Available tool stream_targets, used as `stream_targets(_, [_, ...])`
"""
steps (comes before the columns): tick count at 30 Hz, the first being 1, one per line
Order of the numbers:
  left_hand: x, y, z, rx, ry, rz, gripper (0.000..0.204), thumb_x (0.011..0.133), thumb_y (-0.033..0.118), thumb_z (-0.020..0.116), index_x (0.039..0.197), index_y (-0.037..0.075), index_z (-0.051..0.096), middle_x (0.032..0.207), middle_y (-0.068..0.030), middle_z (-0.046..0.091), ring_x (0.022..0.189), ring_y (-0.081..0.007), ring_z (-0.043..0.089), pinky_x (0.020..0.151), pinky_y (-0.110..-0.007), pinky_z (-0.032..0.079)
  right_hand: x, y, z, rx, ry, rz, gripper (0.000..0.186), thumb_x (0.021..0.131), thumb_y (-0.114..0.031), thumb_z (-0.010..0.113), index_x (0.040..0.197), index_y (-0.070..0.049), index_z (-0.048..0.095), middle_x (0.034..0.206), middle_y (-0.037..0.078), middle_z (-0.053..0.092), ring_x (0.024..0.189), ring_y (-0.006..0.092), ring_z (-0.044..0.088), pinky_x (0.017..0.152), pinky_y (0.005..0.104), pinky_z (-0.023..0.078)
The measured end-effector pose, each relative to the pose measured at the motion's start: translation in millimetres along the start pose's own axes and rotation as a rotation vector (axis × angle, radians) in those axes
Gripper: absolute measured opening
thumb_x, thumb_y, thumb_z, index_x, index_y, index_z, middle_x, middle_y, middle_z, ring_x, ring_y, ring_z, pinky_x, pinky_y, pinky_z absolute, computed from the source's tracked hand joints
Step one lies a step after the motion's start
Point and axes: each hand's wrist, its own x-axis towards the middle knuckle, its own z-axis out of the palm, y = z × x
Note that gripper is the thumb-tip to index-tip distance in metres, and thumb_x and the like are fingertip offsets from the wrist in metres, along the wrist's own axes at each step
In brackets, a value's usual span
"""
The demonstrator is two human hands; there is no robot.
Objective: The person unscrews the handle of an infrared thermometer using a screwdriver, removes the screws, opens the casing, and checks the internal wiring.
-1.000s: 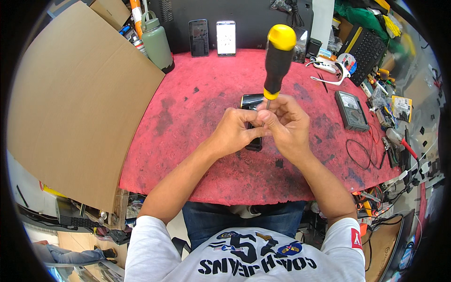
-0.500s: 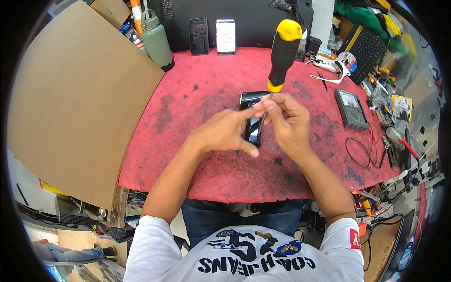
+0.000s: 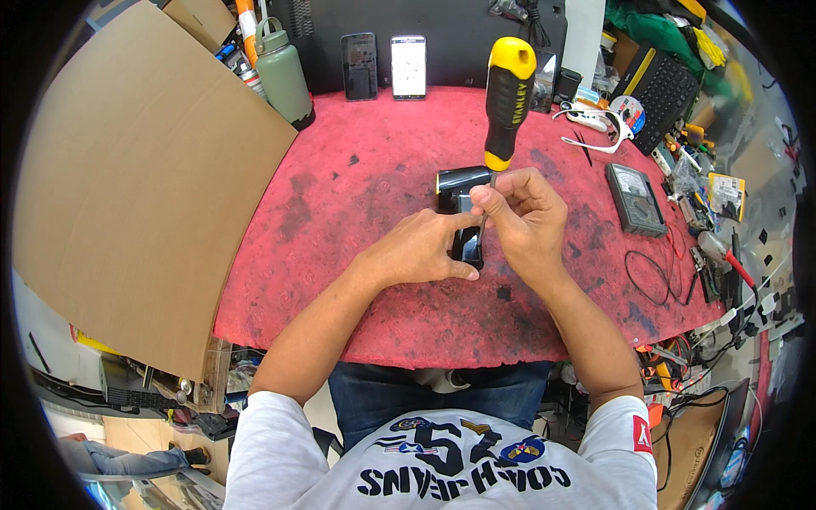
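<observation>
A glossy black device (image 3: 460, 180) with a broad head, a narrower handle and a yellow rim lies on the red mat. My left hand (image 3: 423, 246) grips its handle, thumb at the lower end and fingers reaching across it. In my right hand (image 3: 529, 223), thumb and fingers pinch the metal shaft of a screwdriver (image 3: 507, 106), whose black and yellow handle points up and away from me. The shaft runs down beside the device's handle; its tip is hidden by my fingers and the device.
Two phones (image 3: 408, 68) lean on a dark panel behind the red mat (image 3: 357, 178). A green bottle (image 3: 284, 76) and large cardboard sheet (image 3: 144, 187) stand left. On the right are an analog multimeter (image 3: 636, 198) with leads, white-framed glasses (image 3: 616, 140) and a keyboard (image 3: 667, 100).
The device has turned and shifted slightly right under my left hand, which moved right with it. The screwdriver has rotated and its handle tilts a little more upright.
</observation>
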Motion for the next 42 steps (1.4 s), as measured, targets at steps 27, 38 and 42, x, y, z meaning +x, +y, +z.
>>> stream_targets(27, [10, -23, -15, 0.023, 0.399, -0.024, 0.010, 0.079, 0.011, 0.071, 0.081, 0.001, 0.070, 0.073, -0.0130, 0.068, 0.064, -0.0166, 0.062, 0.061, -0.032, 0.048, 17, -7, -18, -0.009, 0.256, -0.190, 0.013, 0.099, -0.014, 0.047, 0.103, -0.003, 0.052, 0.085, 0.006, 0.064, 0.071, 0.0092, 0.060, 0.058, 0.0214, 0.048])
stream_targets(38, [-21, -159, -89, 0.167, 0.512, -0.669, 0.030, 0.071, 0.031, 0.078, 0.079, 0.003, 0.073, 0.076, -0.0156, 0.070, 0.073, -0.0265, 0.068, 0.069, -0.038, 0.051, 21, 6, -22, -0.001, 0.141, -0.115, 0.014, 0.101, -0.017, 0.044, 0.100, -0.005, 0.050, 0.081, 0.002, 0.059, 0.070, 0.0078, 0.056, 0.057, 0.0214, 0.045])
stream_targets(42, [-21, -141, -87, 0.211, 0.578, -0.587, 0.024, 0.077, 0.022, 0.075, 0.085, 0.000, 0.072, 0.072, -0.0094, 0.068, 0.067, -0.0152, 0.063, 0.064, -0.031, 0.050, 20, 2, -17, 0.002, 0.038, -0.078, 0.013, 0.101, -0.016, 0.044, 0.101, -0.005, 0.050, 0.081, 0.003, 0.059, 0.069, 0.0075, 0.055, 0.057, 0.0208, 0.045])
